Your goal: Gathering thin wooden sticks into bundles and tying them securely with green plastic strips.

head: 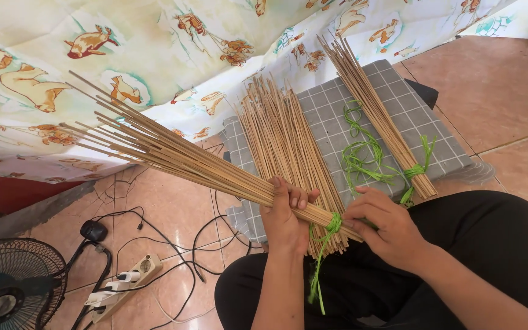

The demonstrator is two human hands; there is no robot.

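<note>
Both hands (337, 223) on tied stick bundle (172, 156)

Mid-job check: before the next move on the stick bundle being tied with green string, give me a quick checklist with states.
1. Left hand grips the stick bundle: ok.
2. Right hand at the green string: ok.
3. String wrapped around the bundle: ok.
4. Knot finished: cannot tell.
5. Spare green strings on the grey checked cushion: ok.
6. Tied bundle set apart from the loose sticks: ok.

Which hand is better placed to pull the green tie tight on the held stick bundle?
Probably the right hand: it sits at the green tie, while the left hand grips the stick bundle.
</note>
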